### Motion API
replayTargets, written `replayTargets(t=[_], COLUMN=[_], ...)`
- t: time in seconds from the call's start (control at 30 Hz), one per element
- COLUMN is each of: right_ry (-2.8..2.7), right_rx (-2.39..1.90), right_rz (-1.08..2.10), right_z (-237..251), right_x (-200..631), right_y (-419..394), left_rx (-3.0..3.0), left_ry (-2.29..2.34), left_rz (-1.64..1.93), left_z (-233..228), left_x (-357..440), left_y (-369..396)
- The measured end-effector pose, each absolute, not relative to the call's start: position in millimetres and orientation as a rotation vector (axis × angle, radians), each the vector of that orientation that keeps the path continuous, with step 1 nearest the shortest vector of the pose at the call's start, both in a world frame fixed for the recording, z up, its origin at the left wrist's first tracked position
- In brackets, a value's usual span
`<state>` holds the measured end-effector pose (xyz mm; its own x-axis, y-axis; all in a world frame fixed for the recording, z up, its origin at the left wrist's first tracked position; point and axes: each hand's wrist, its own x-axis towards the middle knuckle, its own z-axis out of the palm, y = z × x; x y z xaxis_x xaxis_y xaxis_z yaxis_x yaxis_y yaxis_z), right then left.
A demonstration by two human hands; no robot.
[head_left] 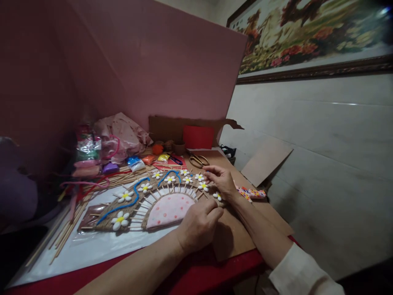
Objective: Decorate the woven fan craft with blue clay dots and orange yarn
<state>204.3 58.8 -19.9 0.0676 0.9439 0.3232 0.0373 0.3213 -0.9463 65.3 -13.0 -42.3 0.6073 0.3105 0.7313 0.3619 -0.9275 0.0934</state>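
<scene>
Right hand [221,180] hides the fan's [159,200] far right rim; framed picture [310,37] is cut off top and right.

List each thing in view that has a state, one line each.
Fan-shaped craft: flat on the white sheet, flowers attached.
Left hand: closed, resting on the craft's right edge.
Right hand: fingertips on a white flower.
Scissors: lying shut, untouched.
Blue pipe cleaner: curved along the craft.

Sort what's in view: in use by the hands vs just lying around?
In use: fan-shaped craft piece, white flowers, left hand, right hand.
Lying about: scissors, loose sticks, red card, clay packets, plastic bags.
</scene>
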Motion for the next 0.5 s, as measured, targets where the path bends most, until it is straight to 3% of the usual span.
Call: replayTargets(t=[0.5], right_ry=[-1.836], right_rx=[-1.333], right_rz=[0.571], right_z=[9.8], right_x=[194.0], right_y=[75.9], left_rx=[-2.790], left_ry=[-0.528], left_rz=[-1.273], left_z=[-42.3], left_x=[64.4], left_y=[-12.1])
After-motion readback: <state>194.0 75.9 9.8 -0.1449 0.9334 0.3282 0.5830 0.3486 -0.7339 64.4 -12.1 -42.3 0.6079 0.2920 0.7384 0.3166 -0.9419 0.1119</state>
